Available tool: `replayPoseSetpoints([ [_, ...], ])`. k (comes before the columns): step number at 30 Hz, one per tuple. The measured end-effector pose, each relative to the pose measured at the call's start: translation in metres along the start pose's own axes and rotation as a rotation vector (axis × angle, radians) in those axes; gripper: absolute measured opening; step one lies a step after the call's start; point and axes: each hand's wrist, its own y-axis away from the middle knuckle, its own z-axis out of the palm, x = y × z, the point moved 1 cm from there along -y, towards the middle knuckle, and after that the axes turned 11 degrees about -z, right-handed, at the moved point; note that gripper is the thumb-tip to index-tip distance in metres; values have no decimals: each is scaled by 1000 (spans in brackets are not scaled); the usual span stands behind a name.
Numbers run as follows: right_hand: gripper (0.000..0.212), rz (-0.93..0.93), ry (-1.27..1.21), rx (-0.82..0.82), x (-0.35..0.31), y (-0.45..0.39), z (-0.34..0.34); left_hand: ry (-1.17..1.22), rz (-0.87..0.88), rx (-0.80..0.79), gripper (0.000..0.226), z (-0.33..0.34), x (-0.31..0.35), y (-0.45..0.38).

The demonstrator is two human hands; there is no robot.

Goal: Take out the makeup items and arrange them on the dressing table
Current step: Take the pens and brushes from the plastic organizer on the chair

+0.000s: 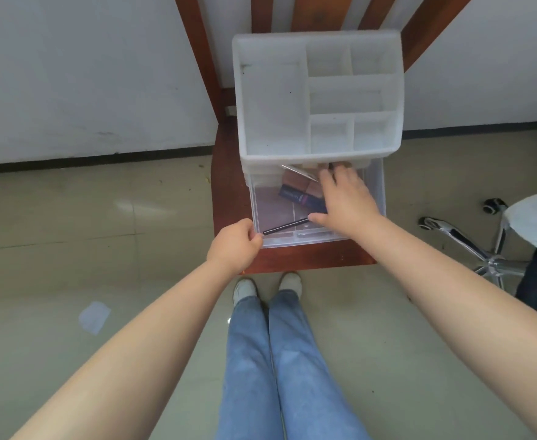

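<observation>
A white plastic organiser [273, 100] with several top compartments stands on a red-brown wooden chair [225, 185]. Its clear drawer [378, 185] is pulled out toward me. Inside lie a dark blue tube [295, 196], a thin black pencil [284, 227] and brownish items further back, partly hidden. My left hand [233, 244] grips the drawer's front left corner. Reaching into the drawer from the right, my right hand [345, 201] has its fingers spread over the items and its thumb touching the pencil's end. What its fingers hold is hidden.
The chair back [194, 42] rises against a white wall. An office chair's chrome base [489, 258] and castors stand on the tiled floor at the right. My legs and shoes are just in front of the wooden chair.
</observation>
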Motion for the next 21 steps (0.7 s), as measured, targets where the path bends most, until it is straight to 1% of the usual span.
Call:
replayPoseSetpoints([
  [2,79,-12,81,-41,-4,-14,5,11,0,12,37,1,2,1],
  [5,74,15,71,-70,-12,-31,7,15,6,14,37,-1,6,0],
  [9,87,-49,190,-76,-25,-37,16,-7,16,11,37,-6,7,-1],
  [10,86,-65,194,-76,-26,-34,19,-9,17,10,37,-6,7,-1],
  [14,70,-78,182,-74,-25,-26,21,2,13,-2,38,-5,5,1],
  [19,39,-173,114,-15,-13,-34,10,55,-9,-23,38,-3,4,-1],
  [21,37,-183,95,-18,-9,-34,8,48,-20,-29,38,-3,5,-1],
])
